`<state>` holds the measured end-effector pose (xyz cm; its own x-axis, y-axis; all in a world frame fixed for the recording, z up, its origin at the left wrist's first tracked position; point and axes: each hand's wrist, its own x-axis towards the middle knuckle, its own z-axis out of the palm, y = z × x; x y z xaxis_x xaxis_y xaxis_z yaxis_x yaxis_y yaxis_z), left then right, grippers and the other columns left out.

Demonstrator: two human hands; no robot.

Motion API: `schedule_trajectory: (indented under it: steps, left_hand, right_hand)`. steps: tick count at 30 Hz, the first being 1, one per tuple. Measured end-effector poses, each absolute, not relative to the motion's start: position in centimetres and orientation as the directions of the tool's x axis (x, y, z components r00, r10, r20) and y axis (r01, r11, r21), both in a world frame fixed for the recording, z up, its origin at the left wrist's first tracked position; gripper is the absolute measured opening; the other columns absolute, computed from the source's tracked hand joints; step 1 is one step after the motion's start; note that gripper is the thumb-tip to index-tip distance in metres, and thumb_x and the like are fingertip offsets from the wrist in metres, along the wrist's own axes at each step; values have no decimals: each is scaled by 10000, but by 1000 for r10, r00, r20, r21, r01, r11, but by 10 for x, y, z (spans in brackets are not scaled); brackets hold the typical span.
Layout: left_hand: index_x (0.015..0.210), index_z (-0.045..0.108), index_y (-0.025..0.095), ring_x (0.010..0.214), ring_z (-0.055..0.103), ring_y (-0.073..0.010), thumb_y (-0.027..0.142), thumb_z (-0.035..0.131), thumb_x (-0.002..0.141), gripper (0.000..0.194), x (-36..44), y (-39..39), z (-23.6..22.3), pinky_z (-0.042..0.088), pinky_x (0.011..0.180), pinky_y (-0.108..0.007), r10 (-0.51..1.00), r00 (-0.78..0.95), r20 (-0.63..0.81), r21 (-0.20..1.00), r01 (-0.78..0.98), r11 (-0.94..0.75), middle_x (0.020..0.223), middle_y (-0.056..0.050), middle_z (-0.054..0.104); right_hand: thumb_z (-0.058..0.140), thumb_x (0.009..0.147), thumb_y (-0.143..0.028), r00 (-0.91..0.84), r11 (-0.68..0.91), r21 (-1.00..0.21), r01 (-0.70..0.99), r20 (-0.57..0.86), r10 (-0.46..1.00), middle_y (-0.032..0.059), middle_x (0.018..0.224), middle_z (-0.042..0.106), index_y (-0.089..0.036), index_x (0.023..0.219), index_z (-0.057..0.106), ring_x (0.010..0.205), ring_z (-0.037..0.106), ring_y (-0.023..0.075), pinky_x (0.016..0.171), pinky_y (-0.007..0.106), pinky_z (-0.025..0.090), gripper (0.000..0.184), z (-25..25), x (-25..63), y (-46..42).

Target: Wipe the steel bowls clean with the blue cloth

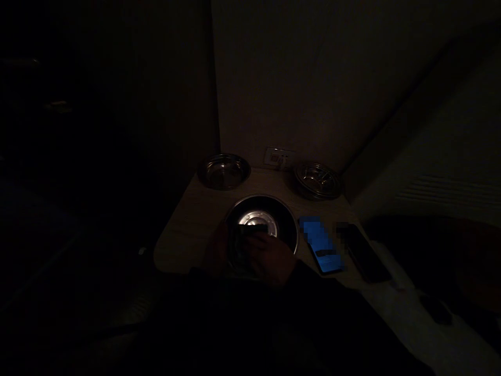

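A round metal bowl (pixel 287 222) with a shiny bottom stands near the front of a small wooden table. At its left side my left hand (pixel 215 253) is wrapped round the rim; the fingers are barely visible in the dark. My right hand (pixel 272 256) reaches in over the near side of the bowl, its fingers closed on a dark cloth (pixel 252 228). The cloth is pressed against the inside of the bowl. Its lower part merges with the shadow, so its full shape cannot be made out.
Another metal bowl (pixel 224 172) stands at the table's (pixel 178 224) back left, and stacked metal bowls (pixel 318 180) at its back right. A lit phone (pixel 323 245) lies right of the near bowl, beside a dark flat object (pixel 368 253). A wall socket (pixel 278 156) sits behind.
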<state>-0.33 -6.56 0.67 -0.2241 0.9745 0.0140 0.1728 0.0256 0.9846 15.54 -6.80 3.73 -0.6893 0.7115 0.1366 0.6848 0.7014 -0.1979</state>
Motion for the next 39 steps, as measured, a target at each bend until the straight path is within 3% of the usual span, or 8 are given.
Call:
schedule_trajectory:
  steps: [4,9,13,18,23,28,34,39]
  left_hand:
    - [1134,615,118,1098,597,-231,360,288,928,456,-3,-64,6,435,994,-360,980,-197,9,976,217,35,1164,-120,656]
    - [1002,662,129,1085,596,-250,380,280,919,465,-5,-64,5,410,1017,-399,975,-222,-7,962,264,67,1071,-123,685]
    - [1121,621,123,1093,595,-233,375,279,924,468,-6,-64,4,426,999,-373,976,-218,-3,965,255,60,1157,-118,654]
    - [1073,638,129,1015,631,-245,365,312,913,433,-5,-63,1,475,934,-373,973,-231,-14,966,250,73,1080,-119,679]
    - [1059,639,142,1130,569,-285,368,338,878,418,-8,-60,-5,398,1026,-436,960,-278,-8,959,271,87,1147,-136,652]
    - [1055,645,158,1135,558,-305,389,399,846,397,-12,-57,-12,364,1049,-469,946,-322,-42,937,316,149,1133,-135,657]
    - [1103,622,139,1178,531,-293,281,397,836,378,-12,-57,-12,348,1065,-443,966,-251,66,917,397,40,1190,-149,627]
    - [1137,602,116,1195,511,-321,239,430,805,394,-16,-53,-24,326,1070,-474,958,-273,82,916,401,36,1238,-174,589]
  right_hand:
    - [451,900,-178,-536,568,-178,803,198,821,104,1344,537,-113,1262,562,1213,447,291,984,441,428,384,37,156,-63]
    - [511,875,-210,-670,685,-214,697,147,728,69,1285,589,-193,1232,588,1185,478,256,955,418,446,365,35,153,-67]
    - [469,892,-183,-497,527,-177,831,186,847,84,1328,551,-153,1241,572,1199,452,265,974,413,422,365,42,153,-65]
    - [501,889,-244,-646,654,-181,735,108,756,49,1264,603,-192,1156,620,1164,483,249,920,410,451,297,45,149,-71]
    - [468,895,-209,-509,531,-145,835,163,845,69,1322,558,-178,1207,585,1186,465,273,913,437,448,335,48,148,-66]
    - [486,889,-220,-644,655,-202,728,125,754,50,1246,615,-188,1118,640,1150,495,241,927,389,452,277,44,149,-70]
    - [455,898,-212,-448,494,-211,843,233,863,92,1341,535,-146,1267,542,1218,425,282,974,451,412,385,38,142,-52]
    - [490,892,-278,-496,552,-261,792,252,831,77,1297,568,-192,1240,562,1207,427,277,976,465,394,366,36,125,-54]
